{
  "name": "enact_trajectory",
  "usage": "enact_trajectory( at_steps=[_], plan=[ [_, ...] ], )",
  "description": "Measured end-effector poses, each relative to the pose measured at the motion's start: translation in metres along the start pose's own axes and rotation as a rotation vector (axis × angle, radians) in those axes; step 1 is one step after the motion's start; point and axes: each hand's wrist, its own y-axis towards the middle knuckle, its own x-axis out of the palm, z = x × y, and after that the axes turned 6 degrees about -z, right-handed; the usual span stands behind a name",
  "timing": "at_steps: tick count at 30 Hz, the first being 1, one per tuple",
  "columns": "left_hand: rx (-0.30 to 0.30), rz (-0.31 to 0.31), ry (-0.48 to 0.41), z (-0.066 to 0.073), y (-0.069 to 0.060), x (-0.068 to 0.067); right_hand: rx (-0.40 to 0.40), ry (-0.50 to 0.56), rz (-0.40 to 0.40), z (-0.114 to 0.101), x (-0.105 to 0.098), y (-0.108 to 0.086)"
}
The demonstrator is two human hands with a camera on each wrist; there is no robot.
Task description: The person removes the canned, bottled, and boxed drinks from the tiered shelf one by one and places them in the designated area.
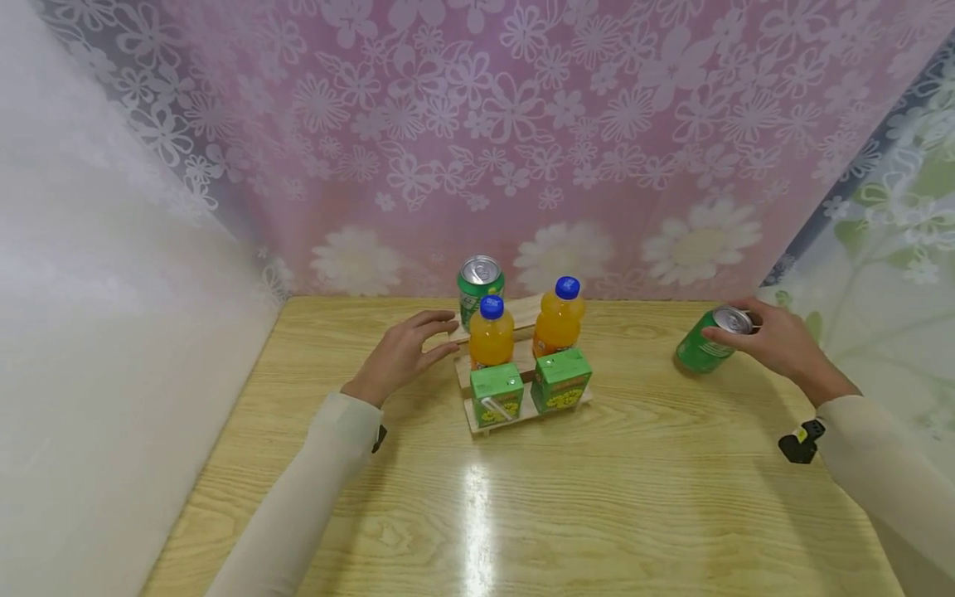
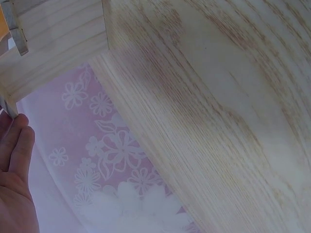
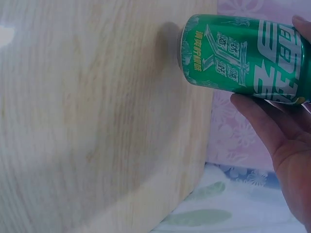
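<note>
My right hand [image 1: 779, 336] holds a green soda can [image 1: 705, 344] by its upper part, thumb on one side and fingers on the other. The can tilts, and in the right wrist view its base is close to the tabletop; whether they touch, I cannot tell. At the left end of a small wooden tiered rack [image 1: 530, 406], my left hand [image 1: 399, 352] reaches out with fairly straight fingers, fingertips touching the rack's edge. A second green can [image 1: 470, 303] stands on the top tier. Two orange drink bottles [image 1: 491, 336] occupy the middle tier, and two green juice boxes [image 1: 563, 381] the lowest.
The wood-grain table [image 1: 597, 514] extends in front of the rack and between it and the right hand. A pink flowered curtain [image 1: 477, 149] hangs along the back edge. A pale wall or sheet [image 1: 112, 332] borders the left side.
</note>
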Motion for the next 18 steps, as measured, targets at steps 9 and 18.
enact_trajectory(
  at_steps=[9,18],
  plan=[
    [-0.008,-0.002,0.004,0.001,0.0,0.0,0.011,-0.002,-0.004,0.011,0.007,-0.005],
    [-0.011,0.0,0.002,0.001,-0.001,0.001,0.036,0.005,0.0,0.012,0.012,-0.005]
  ],
)
